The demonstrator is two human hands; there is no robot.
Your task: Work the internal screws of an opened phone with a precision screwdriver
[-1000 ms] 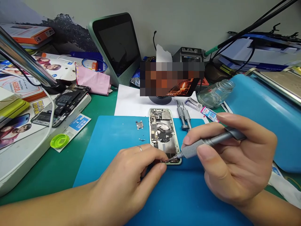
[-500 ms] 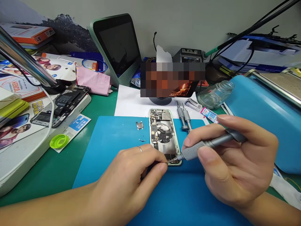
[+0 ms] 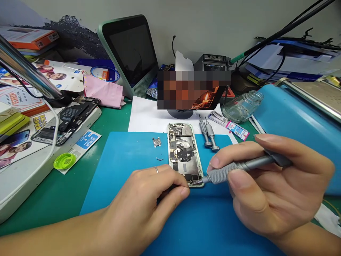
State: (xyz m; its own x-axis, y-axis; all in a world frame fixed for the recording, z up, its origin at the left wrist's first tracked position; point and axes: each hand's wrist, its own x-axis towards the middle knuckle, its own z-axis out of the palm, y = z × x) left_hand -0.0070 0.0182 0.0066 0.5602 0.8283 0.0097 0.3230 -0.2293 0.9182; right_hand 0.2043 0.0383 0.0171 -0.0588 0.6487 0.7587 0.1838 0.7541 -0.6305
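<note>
An opened phone (image 3: 185, 153) lies on the blue mat (image 3: 125, 156), its inner parts exposed. In my right hand (image 3: 277, 188) is a grey precision screwdriver (image 3: 223, 173), held at a low slant between thumb and fingers. Its thin tip points left, over the phone's near end. My left hand (image 3: 157, 199) is closed in a pinch at that end, thumb and forefinger meeting beside the screwdriver tip. Whatever is between those fingertips is too small or hidden to make out. A small metal board part (image 3: 156, 142) and tiny pieces (image 3: 159, 159) lie left of the phone.
Two more screwdrivers (image 3: 208, 133) lie right of the phone, near a glass jar (image 3: 243, 106). A tablet-like screen (image 3: 130, 49) stands behind. At left are a green cap (image 3: 64, 161) and a phone screen assembly (image 3: 68, 119). Cables cross the upper right.
My right hand and the screwdriver have shifted slightly right, uncovering more of the two lying screwdrivers. My left hand keeps its pinch at the phone's near end. The view has moved a little.
</note>
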